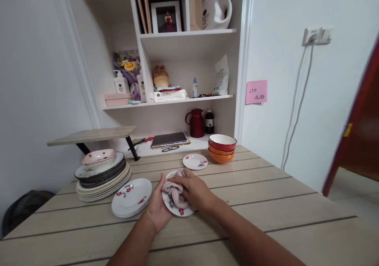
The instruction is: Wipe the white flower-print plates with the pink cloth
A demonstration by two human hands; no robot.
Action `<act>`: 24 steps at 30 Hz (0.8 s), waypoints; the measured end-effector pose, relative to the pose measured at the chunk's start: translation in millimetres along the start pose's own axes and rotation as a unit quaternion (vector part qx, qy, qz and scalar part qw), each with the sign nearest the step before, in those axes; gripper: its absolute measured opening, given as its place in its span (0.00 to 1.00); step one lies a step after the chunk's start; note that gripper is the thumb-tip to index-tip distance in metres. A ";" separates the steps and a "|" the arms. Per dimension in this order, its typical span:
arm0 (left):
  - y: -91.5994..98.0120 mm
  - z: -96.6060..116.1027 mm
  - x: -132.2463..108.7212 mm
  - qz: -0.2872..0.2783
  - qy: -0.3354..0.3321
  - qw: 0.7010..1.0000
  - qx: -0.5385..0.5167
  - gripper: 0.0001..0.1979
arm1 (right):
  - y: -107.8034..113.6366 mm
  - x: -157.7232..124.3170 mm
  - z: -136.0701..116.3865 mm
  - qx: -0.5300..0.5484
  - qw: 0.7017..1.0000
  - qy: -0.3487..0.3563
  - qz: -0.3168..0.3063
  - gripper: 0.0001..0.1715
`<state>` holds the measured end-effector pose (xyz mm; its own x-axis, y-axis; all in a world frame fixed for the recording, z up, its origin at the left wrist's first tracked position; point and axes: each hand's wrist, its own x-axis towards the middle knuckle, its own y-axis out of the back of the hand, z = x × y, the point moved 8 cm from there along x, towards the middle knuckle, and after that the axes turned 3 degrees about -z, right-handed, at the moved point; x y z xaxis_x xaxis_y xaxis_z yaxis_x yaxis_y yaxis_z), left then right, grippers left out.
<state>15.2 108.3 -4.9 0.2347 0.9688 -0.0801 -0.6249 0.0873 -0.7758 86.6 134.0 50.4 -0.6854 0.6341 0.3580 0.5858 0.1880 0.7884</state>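
Note:
A small white plate [185, 211] with red flowers is held up, tilted, over the near middle of the table. My left hand [159, 202] grips its left edge, thumb at the rim and fingers underneath, out of sight. With my right hand [195, 189] I press a crumpled pale pink cloth [177, 191] against the plate's face; the fingers are closed round the cloth. A similar flowered plate [195, 161] lies flat just beyond my hands. To the left of my left hand sits a short stack of larger flowered plates [132, 197].
A tall stack of plates [102, 175] topped by a pink-spotted bowl [98, 157] stands at the left, by a small wooden riser [91, 135]. Orange and red bowls [222, 149] are nested at the back right. Behind are a dark red jug [197, 123], a laptop [169, 139] and shelves.

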 end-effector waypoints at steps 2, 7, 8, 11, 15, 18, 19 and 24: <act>0.9 0.9 1.0 0.009 -0.008 1.000 -0.001 0.24 | 3.2 0.6 12.2 -0.021 0.999 -0.032 0.010 0.30; 8.8 6.1 1.8 0.026 -0.027 0.999 -0.008 0.27 | 10.3 -1.8 34.4 -0.076 0.994 -0.083 -0.010 0.28; 10.4 8.3 1.9 0.026 -0.035 0.999 -0.008 0.27 | 9.5 -2.9 34.1 -0.084 0.993 -0.080 -0.024 0.29; 13.8 13.0 2.0 0.024 -0.048 0.999 -0.003 0.27 | 3.4 -6.9 21.2 -0.086 0.993 -0.046 -0.061 0.30; 13.6 5.9 0.7 0.022 -0.001 1.000 -0.007 0.27 | -4.8 -10.1 -7.9 -0.040 0.997 0.015 -0.068 0.30; 7.1 -2.4 -0.5 0.006 0.031 0.999 -0.008 0.25 | -3.7 -7.3 -15.1 -0.009 0.999 0.021 -0.035 0.26; 4.6 -3.9 -0.5 0.003 0.031 0.999 -0.006 0.24 | -1.7 -5.7 -12.7 -0.008 1.000 0.012 -0.019 0.25; -6.2 -4.9 0.8 -0.012 0.001 1.000 -0.004 0.22 | 11.9 -1.5 16.8 -0.041 0.996 -0.072 0.030 0.28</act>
<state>22.9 107.4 -3.2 0.2501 0.9662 -0.0626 -0.6127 0.1079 -0.7829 101.8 147.9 50.8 -0.5766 0.7452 0.3350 0.5833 0.0884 0.8074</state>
